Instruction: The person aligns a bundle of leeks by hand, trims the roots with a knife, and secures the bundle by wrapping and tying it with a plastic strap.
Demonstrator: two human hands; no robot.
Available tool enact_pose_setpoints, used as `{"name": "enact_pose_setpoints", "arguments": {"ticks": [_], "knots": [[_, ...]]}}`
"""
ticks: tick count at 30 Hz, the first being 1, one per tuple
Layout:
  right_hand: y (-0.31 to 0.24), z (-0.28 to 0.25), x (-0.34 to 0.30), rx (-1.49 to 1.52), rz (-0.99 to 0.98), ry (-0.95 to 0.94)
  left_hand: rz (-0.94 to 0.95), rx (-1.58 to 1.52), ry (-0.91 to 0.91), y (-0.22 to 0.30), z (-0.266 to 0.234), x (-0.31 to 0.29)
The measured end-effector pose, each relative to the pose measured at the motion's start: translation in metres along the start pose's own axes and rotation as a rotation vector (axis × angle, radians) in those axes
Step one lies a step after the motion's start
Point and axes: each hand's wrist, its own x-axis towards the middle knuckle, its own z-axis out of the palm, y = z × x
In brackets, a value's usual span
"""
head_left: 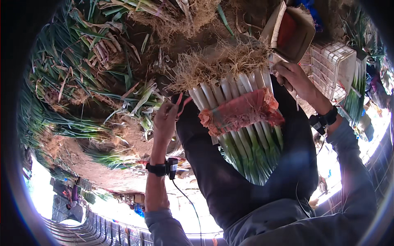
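Red mesh band (242, 112) covers the mid stalks of the leek bundle (236, 123). Bundle's leaf ends disappear behind the dark-clothed lap. Left hand (165, 119) pinches a red strand (182, 102), too thin to trace its far end. Right hand (293, 76) fingertips are tucked behind the bundle's edge (grip unclear). White crate (332, 69) contents are unreadable; figures at the rim are blurred and warped.

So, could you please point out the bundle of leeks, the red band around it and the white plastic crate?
bundle of leeks (246, 158): head view, on the green stalks below the band.
red band (242, 111): head view, on its middle across the stalks.
white plastic crate (330, 67): head view, on its latticed side.
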Motion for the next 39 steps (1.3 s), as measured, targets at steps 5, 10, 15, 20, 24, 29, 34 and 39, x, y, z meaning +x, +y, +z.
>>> {"name": "enact_pose_setpoints", "arguments": {"ticks": [5, 10, 15, 20, 24, 29, 34, 39], "knots": [[-0.007, -0.005, -0.028, 0.008, -0.016, -0.011, -0.037, -0.100, -0.031, 0.038, -0.015, -0.021], [-0.022, -0.005, -0.055, -0.001, -0.074, 0.048, 0.245, 0.311, -0.016, 0.063, 0.007, -0.043], [-0.039, -0.003, -0.071, 0.009, -0.053, 0.094, 0.291, 0.322, -0.083, 0.098, 0.032, -0.040], [-0.054, 0.025, -0.091, -0.056, -0.119, 0.050, 0.622, 0.284, -0.118, 0.120, 0.075, -0.036], [-0.044, 0.046, -0.104, -0.179, -0.309, 0.196, 0.661, 0.286, -0.248, 0.138, 0.095, -0.025], [-0.041, 0.046, -0.111, -0.176, -0.213, 0.168, 0.590, 0.285, -0.306, 0.142, 0.103, -0.015], [-0.035, 0.059, -0.105, -0.388, -0.633, 0.250, 0.364, 0.339, -0.370, 0.153, 0.111, -0.010], [-0.040, 0.113, -0.056, -0.289, -0.476, -0.040, 0.502, 0.126, -0.383, 0.117, 0.124, 0.014]]}}
